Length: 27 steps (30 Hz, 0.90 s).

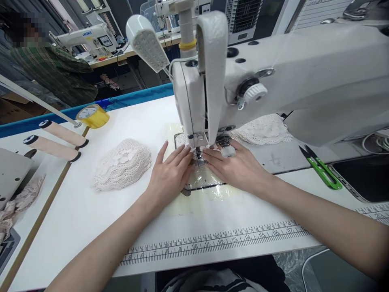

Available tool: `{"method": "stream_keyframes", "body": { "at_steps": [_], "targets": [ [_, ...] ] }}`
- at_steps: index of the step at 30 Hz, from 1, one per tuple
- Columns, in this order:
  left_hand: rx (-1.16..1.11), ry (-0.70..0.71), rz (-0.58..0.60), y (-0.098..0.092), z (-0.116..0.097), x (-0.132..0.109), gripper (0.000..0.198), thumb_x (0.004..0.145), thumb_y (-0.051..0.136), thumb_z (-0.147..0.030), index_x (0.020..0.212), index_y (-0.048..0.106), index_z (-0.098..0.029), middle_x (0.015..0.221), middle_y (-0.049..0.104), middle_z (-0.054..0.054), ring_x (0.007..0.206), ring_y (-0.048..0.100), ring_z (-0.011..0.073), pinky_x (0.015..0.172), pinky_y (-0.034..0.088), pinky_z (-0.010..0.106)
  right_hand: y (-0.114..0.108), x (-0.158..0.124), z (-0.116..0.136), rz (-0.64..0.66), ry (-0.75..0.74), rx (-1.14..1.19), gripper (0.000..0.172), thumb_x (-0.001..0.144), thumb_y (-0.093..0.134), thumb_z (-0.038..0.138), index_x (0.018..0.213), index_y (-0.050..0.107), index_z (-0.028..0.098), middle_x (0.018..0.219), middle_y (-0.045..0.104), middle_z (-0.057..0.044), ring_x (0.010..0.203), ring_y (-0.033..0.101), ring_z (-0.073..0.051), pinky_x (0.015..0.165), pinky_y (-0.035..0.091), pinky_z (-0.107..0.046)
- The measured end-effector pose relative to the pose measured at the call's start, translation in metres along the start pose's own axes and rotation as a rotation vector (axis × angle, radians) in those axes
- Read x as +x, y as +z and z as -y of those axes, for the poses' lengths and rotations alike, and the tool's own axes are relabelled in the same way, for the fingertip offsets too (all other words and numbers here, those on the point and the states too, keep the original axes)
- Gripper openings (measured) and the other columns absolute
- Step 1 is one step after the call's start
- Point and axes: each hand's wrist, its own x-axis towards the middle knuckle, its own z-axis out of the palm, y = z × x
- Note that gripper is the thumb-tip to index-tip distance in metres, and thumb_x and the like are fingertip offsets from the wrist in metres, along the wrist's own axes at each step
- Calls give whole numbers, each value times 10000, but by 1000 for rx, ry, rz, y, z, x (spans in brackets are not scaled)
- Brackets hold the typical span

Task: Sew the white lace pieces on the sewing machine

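Note:
My left hand (170, 172) lies flat on the table, fingers stretched toward the presser foot (199, 156) of the white sewing machine (273, 77). My right hand (238, 168) lies flat opposite it, fingertips at the same spot. Between the fingertips a small piece of white lace (197, 159) sits under the needle; both hands press on it. A pile of white lace pieces (121, 164) rests just left of my left hand. More lace (261, 129) lies behind the machine's head.
Green thread snips (323, 168) and a dark phone (364, 178) lie at right. A yellow tape roll (92, 115) and two thread cones (57, 140) sit at left. A printed ruler (212, 241) runs along the table's front. Another person (51, 69) sits far left.

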Motion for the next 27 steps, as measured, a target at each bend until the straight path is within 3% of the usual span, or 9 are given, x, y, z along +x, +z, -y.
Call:
{"method": "stream_keyframes", "body": {
  "at_steps": [3, 6, 8, 9, 12, 15, 18, 22, 27],
  "targets": [
    [79, -11, 34, -5, 1, -1, 359, 973, 484, -336, 1248, 583, -128, 1268, 634, 133, 1238, 556, 297, 1126, 307, 569, -4, 0, -1, 13, -17, 13, 300, 907, 452, 75, 943, 732, 176, 967, 747, -55, 948, 634, -224, 969, 416, -425],
    [153, 21, -50, -15, -4, -2, 268, 949, 526, -372, 1060, 666, -172, 840, 726, 53, 821, 689, 223, 1028, 403, 505, -7, -1, 0, -33, -24, 43, 339, 850, 446, -7, 973, 720, 149, 999, 740, -76, 950, 631, -221, 888, 451, -392],
    [159, 32, -135, -20, -7, -2, 159, 934, 556, -308, 925, 674, -202, 618, 648, -23, 586, 618, 153, 907, 461, 428, -9, -2, 2, -85, -19, 61, 323, 847, 465, -16, 961, 720, 146, 991, 740, -77, 907, 634, -211, 812, 461, -358],
    [138, 35, -159, -21, -7, -2, 122, 927, 563, -265, 911, 668, -205, 611, 642, -32, 572, 606, 143, 868, 469, 403, -9, -2, 4, -108, -17, 69, 320, 844, 470, -21, 956, 719, 146, 982, 741, -73, 860, 634, -201, 775, 458, -343],
    [-2, 56, -110, -17, -6, -1, 157, 923, 544, -175, 1038, 648, -200, 914, 729, 17, 864, 676, 171, 904, 477, 376, -10, -3, 10, -142, -26, 106, 334, 838, 454, -34, 965, 711, 136, 968, 740, -66, 718, 610, -162, 698, 435, -315],
    [-109, 89, -19, -10, -4, -1, 247, 946, 504, -164, 1167, 611, -187, 1140, 698, 48, 1053, 645, 178, 984, 468, 369, -9, -4, 13, -133, -26, 139, 349, 842, 427, -33, 983, 705, 124, 989, 736, -68, 688, 593, -154, 675, 421, -306],
    [-104, 79, 28, -6, -6, -3, 291, 959, 496, -220, 1224, 595, -149, 1113, 691, 77, 1018, 645, 197, 984, 471, 391, -6, -6, 11, -97, 6, 142, 333, 841, 432, -17, 974, 705, 120, 1000, 734, -72, 681, 575, -161, 669, 413, -309],
    [-69, 50, 86, -7, -12, -4, 351, 955, 515, -357, 1226, 616, -158, 1132, 664, 103, 1035, 621, 241, 989, 457, 441, -4, -5, 6, -9, 46, 121, 285, 848, 483, 38, 1017, 693, 129, 1006, 728, -90, 808, 598, -203, 718, 409, -325],
    [-16, 69, 68, -9, -13, -6, 349, 951, 535, -380, 1233, 615, -190, 1242, 655, 81, 1134, 593, 234, 1063, 387, 460, -4, -3, 6, -8, 48, 38, 266, 872, 491, 84, 1067, 671, 104, 896, 727, -100, 855, 595, -225, 807, 392, -344]
  ]
}}
